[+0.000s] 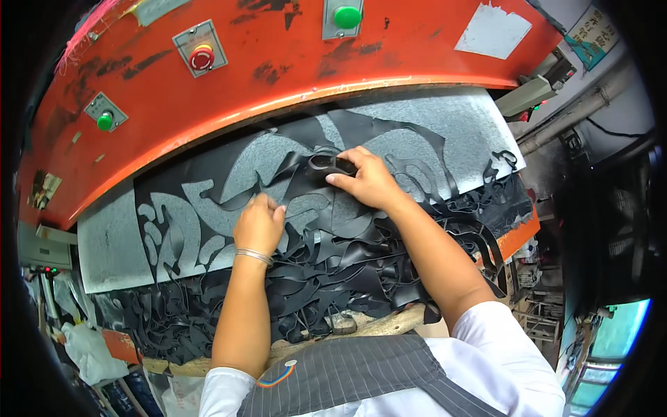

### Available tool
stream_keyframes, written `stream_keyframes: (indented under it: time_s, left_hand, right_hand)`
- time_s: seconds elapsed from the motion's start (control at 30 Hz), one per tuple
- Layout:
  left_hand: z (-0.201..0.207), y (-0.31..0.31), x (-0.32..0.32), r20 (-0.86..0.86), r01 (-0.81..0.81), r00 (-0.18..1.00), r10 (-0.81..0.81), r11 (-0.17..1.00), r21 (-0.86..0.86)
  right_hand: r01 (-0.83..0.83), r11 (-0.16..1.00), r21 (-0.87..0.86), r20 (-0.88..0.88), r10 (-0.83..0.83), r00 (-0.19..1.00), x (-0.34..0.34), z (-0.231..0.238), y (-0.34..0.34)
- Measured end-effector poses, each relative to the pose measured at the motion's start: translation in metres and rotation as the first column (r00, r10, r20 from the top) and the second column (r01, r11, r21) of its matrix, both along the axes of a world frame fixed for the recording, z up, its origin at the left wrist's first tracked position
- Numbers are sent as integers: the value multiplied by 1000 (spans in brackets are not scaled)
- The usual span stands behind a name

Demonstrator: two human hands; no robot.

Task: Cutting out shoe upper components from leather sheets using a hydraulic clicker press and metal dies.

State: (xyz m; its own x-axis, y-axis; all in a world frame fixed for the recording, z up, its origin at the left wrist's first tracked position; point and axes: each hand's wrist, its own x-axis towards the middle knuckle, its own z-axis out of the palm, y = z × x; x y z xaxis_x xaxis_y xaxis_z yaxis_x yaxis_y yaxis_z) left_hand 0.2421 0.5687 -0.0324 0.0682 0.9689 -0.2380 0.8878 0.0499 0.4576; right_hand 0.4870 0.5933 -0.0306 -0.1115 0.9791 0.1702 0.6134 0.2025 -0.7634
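Observation:
Black leather-like sheet (326, 132), full of cut-out holes, lies on a grey cutting board (104, 236) under the orange machine. My right hand (369, 179) is closed on a small dark oval frame, which looks like a cutting die (326, 165), on the far middle part of the sheet. My left hand (258, 224) is closed over the cut sheet, left of and nearer than the die. Its fingertips seem to pinch a thin strip of the sheet, though what they hold is partly hidden.
Tangled black offcuts (319, 278) heap along the board's near edge, above a wooden bar (375, 325). The orange machine beam (264, 76) spans the far side, with green buttons (347, 17) and a red button (201, 58). A white plastic bag (90, 351) hangs at lower left.

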Motion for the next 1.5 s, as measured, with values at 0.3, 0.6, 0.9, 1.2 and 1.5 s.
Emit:
stream_keyframes:
  time_s: [0.3,0.6,0.9,1.2,1.5]
  left_hand:
    - [-36,-7,12,136,36,981,-139,818,575]
    - [-21,-7,6,165,33,978,-129,873,487]
    - [35,-17,-134,628,-464,779,1,675,574]
    - [142,-59,-214,440,-447,888,130,462,766]
    - [-1,-311,-116,334,132,910,-248,933,334]
  right_hand:
    - [-83,931,356,191,15,982,-30,-36,-5]
    - [-118,926,358,188,52,981,-35,-28,-10]
    - [211,918,335,-143,-172,975,-28,27,-83]
    - [331,877,349,-657,-23,754,-14,124,-60]
    - [-346,929,-129,327,370,870,-43,7,-331]
